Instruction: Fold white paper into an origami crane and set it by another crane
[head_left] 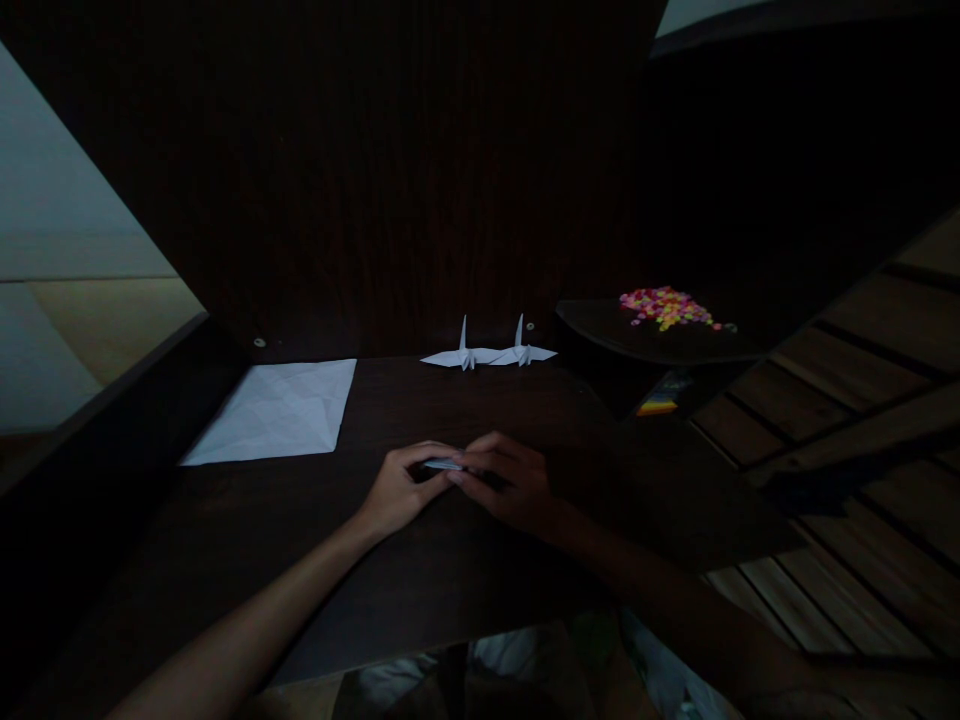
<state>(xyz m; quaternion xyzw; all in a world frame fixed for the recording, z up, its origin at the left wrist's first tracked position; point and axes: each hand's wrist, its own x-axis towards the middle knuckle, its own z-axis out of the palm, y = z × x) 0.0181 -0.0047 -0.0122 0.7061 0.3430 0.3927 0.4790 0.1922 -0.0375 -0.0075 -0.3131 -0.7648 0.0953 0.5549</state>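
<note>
My left hand (403,485) and my right hand (511,478) meet above the dark desktop. Between their fingertips is a small piece of folded white paper (442,464), mostly covered by the fingers. The left thumb and fingers curve round its left end, while the right fingers pinch its right end. Beyond my hands, two white origami cranes (466,357) stand side by side against the back board, wings nearly touching. A creased white sheet of paper (281,410) lies flat to the left of my hands.
A small corner shelf (600,325) at the right bears a heap of colourful little pieces (667,306). Under it is something with a yellow edge (657,408). A raised side panel (97,410) bounds the desk on the left. Wooden slats (847,370) show at the right.
</note>
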